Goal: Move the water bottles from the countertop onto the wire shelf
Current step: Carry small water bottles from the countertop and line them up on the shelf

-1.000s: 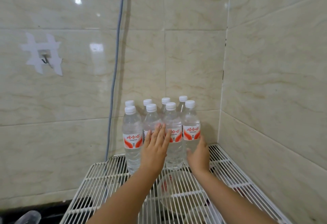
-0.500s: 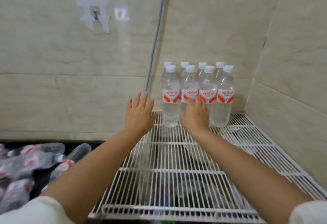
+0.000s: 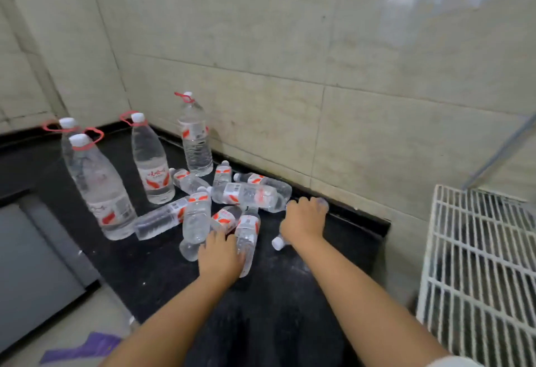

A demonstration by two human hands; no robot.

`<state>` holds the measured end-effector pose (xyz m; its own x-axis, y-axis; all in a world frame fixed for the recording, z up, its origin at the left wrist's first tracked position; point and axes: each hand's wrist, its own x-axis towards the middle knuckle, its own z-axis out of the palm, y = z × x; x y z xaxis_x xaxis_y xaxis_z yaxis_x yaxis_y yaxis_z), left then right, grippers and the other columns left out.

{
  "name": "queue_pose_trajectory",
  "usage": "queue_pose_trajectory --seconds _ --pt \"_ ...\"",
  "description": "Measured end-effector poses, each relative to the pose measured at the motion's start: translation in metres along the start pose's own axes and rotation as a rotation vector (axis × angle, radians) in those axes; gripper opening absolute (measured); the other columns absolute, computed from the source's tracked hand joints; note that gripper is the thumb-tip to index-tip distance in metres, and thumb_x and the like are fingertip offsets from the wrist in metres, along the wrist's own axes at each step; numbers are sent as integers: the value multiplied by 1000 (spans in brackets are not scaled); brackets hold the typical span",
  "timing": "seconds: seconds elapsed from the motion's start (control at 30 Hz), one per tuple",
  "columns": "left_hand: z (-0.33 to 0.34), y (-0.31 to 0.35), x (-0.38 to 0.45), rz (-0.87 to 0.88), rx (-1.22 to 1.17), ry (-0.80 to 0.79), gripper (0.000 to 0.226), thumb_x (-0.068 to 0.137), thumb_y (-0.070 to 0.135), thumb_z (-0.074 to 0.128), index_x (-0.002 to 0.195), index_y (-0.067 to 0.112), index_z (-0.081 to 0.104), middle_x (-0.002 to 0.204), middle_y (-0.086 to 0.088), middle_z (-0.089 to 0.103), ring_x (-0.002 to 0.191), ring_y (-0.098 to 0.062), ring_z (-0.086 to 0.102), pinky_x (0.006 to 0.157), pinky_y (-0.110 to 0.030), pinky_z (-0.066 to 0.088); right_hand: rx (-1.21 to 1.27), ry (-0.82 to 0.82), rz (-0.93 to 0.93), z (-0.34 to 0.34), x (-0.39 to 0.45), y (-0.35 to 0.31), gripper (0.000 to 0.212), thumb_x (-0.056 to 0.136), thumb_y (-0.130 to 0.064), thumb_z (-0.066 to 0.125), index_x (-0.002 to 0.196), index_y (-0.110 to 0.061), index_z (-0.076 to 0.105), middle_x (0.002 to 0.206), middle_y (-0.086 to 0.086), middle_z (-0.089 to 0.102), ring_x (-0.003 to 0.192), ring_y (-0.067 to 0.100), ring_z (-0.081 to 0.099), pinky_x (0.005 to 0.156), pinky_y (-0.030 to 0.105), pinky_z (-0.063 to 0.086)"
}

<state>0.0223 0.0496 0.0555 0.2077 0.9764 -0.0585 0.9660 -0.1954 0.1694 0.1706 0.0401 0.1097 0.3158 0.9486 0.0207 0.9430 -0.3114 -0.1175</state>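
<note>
Several small clear water bottles with red-and-white labels lie in a jumble (image 3: 246, 194) on the black countertop (image 3: 293, 285). My left hand (image 3: 220, 256) rests on top of one lying bottle (image 3: 247, 236), fingers curved over it. My right hand (image 3: 301, 221) curls round another lying bottle, whose white cap (image 3: 278, 242) sticks out below the wrist and whose base (image 3: 320, 203) shows past the fingertips. The white wire shelf (image 3: 475, 268) stands at the right edge; the part in view holds no bottles.
Several large bottles with red carry loops (image 3: 97, 186) stand upright at the back left of the counter. Tiled walls (image 3: 290, 62) close the counter behind and to the left. A grey panel (image 3: 32, 256) lies lower left, a purple scrap (image 3: 84, 347) on the floor.
My view swung left from the shelf's standing bottles to the counter. Both hands left the shelf and came down onto bottles lying on the countertop.
</note>
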Motion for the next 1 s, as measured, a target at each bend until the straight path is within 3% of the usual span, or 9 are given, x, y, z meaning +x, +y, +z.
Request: queue_pose_trajectory --seconds 0.1,0.27,0.37,0.5,0.6,0.73,1.0 --pt "23 -22 6 -61 2 -66 44 93 41 40 126 12 43 139 -9 39 133 -26 28 102 -36 33 -47 -100 17 51 17 -12 43 85 -23 56 126 -12 47 135 9 44 129 30 33 106 44 30" --pt "62 -19 37 -38 -64 -149 53 91 46 43 130 11 35 136 -9 38 133 -27 28 105 -36 32 -168 -289 -23 107 53 18 63 92 -14 46 146 -20 13 155 3 10 144 28 0 114 51 10" --pt "79 -4 64 -33 -152 -153 66 89 48 47 138 9 26 146 -11 28 137 -29 23 113 -36 24 -234 -301 -35 118 79 40 77 89 -9 50 147 -24 2 156 -1 -4 144 27 -7 115 51 7" --pt "90 1 89 -129 -311 -174 74 88 36 55 144 12 13 144 -12 24 130 -30 33 102 -36 36 -296 -306 -145 127 108 45 81 88 -7 52 147 -28 0 156 -5 -11 144 27 -10 116 50 7" --pt "96 -3 92 -103 -270 -161 76 88 33 53 145 12 7 141 -12 26 124 -30 38 97 -36 40 -363 -347 -243 133 130 41 72 89 -15 54 146 -24 12 157 -3 1 145 25 -4 115 49 10" --pt "97 -13 84 -21 -222 -150 73 88 30 53 145 14 10 141 -12 28 121 -31 40 93 -37 41 -456 -319 -334 133 134 39 60 86 -21 57 138 -19 28 142 5 32 135 25 25 112 43 16" --pt "85 -67 24 9 -254 -213 75 82 33 58 143 18 19 136 -6 36 119 -24 44 90 -36 45 -273 -381 -139 130 77 30 61 77 -39 62 126 -13 36 129 10 41 121 29 39 93 41 40"
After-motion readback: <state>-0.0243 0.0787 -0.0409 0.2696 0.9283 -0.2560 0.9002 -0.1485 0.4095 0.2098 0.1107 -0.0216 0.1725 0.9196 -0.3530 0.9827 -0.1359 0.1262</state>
